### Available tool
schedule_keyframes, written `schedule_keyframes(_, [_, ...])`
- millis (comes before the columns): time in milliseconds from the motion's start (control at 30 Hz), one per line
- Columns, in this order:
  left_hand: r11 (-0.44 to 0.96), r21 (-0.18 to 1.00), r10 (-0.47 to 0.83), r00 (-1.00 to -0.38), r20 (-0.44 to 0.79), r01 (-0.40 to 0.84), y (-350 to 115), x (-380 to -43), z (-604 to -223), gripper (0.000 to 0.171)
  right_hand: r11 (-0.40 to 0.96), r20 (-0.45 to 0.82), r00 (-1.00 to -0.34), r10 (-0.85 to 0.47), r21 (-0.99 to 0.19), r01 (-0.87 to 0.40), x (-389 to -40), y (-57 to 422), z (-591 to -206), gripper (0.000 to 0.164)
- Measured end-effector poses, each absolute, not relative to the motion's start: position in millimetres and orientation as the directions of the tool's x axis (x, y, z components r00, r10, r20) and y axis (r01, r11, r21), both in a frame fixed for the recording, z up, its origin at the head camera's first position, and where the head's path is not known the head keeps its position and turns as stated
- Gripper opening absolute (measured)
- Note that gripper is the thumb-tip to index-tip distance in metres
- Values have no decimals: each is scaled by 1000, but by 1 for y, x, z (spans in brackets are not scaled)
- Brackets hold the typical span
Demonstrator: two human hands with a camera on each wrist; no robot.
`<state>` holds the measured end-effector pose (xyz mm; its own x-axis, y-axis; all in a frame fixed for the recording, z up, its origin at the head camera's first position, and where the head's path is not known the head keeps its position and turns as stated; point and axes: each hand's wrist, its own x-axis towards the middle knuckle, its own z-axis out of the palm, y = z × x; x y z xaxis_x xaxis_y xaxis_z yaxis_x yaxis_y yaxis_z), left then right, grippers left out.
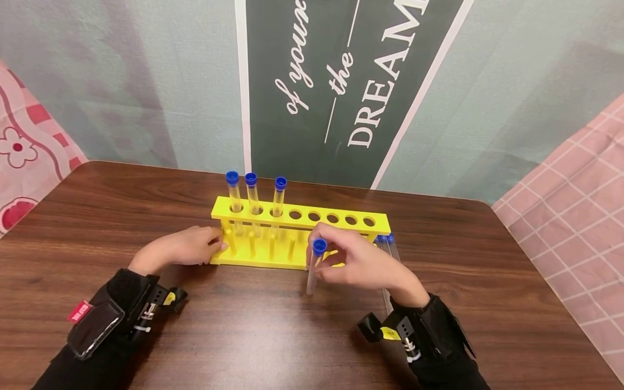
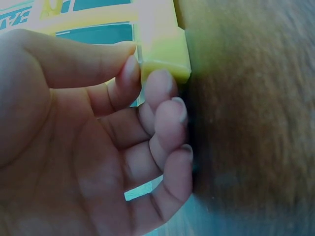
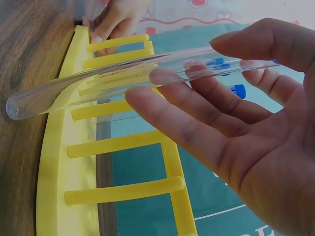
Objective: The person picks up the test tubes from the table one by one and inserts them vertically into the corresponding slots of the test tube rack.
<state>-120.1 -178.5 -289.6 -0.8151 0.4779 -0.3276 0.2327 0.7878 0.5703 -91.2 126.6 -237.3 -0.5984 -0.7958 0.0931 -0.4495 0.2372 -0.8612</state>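
Note:
A yellow test tube rack stands across the middle of the table. At its left end, my left hand pinches the base corner between thumb and forefinger, the other fingers curled below in the left wrist view. My right hand holds a clear test tube with a blue cap, in front of the rack's right half. The right wrist view shows this tube between thumb and fingers, its rounded end free and seemingly empty. Three capped tubes stand upright in the left holes; the holes to their right are vacant.
More blue-capped tubes lie on the table at the rack's right end, partly hidden by my right hand and wrist. Pegs rise along the rack's base. A printed cloth hangs behind the brown table.

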Motion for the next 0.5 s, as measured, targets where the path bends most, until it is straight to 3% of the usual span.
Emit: schedule_keyframes(500, [798, 560, 466, -817, -341, 221, -177, -119, -289, 20, 246, 122, -633, -764, -852, -462, -92, 128, -238, 26])
